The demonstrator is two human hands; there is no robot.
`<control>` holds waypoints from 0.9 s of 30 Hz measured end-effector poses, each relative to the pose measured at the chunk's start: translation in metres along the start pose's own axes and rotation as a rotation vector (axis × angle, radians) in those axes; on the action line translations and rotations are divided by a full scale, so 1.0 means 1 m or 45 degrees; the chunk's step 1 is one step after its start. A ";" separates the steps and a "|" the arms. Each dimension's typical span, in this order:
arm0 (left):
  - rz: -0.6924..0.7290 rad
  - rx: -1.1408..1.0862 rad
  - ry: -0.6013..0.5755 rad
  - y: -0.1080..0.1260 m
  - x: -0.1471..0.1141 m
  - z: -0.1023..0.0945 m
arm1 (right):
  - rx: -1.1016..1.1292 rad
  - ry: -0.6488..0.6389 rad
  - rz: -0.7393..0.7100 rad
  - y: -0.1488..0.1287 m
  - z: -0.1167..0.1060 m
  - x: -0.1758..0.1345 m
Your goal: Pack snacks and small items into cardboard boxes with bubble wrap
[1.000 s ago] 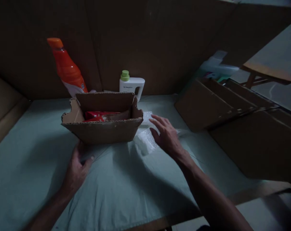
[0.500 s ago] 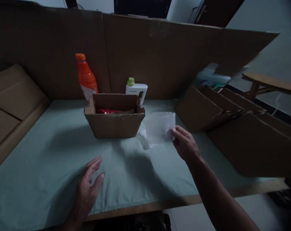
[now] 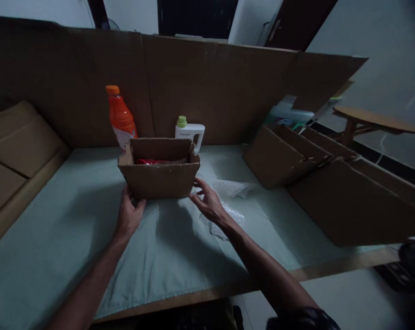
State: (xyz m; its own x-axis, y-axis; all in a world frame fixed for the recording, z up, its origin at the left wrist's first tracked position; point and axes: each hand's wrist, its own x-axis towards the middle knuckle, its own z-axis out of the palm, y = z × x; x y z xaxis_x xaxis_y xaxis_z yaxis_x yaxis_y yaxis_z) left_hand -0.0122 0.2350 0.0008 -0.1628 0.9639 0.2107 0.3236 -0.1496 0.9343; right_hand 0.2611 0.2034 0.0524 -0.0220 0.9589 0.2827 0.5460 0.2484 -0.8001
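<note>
An open cardboard box (image 3: 159, 181) stands on the cloth in front of me, with a red package (image 3: 150, 161) partly visible inside. My left hand (image 3: 129, 215) is closed round the box's lower left corner, thumb at the front and fingers at the side, their tips hidden. At the lower right corner, my right hand (image 3: 207, 201) has its curved fingers against the side and its thumb near the front edge. Clear bubble wrap (image 3: 231, 188) lies loose on the cloth beside and partly behind my right hand.
An orange-red bottle (image 3: 121, 114) and a white jug with a green cap (image 3: 193, 130) stand behind the box. More cardboard boxes (image 3: 272, 156) are at the right, near a pale blue bottle (image 3: 288, 112). Cardboard panels (image 3: 221, 87) wall off the back.
My right hand has let go of the bubble wrap, which now lies on the cloth, and moved left to the box. My left hand has moved forward to the box's left corner.
</note>
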 end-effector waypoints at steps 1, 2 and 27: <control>0.030 -0.001 0.022 0.003 0.008 0.007 | 0.046 -0.030 -0.004 0.002 0.007 0.011; 0.053 0.006 0.049 0.006 0.014 0.013 | 0.082 -0.057 -0.011 0.004 0.009 0.021; 0.635 0.293 -0.250 0.093 -0.111 0.001 | -1.095 0.172 -0.760 -0.075 -0.109 0.002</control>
State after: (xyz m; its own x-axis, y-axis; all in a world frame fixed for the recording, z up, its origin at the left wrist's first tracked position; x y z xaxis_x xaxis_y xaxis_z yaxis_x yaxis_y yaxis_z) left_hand 0.0364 0.1144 0.0639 0.2299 0.8151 0.5318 0.5147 -0.5656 0.6443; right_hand 0.3117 0.1717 0.1705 -0.4182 0.6766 0.6061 0.8884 0.4436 0.1177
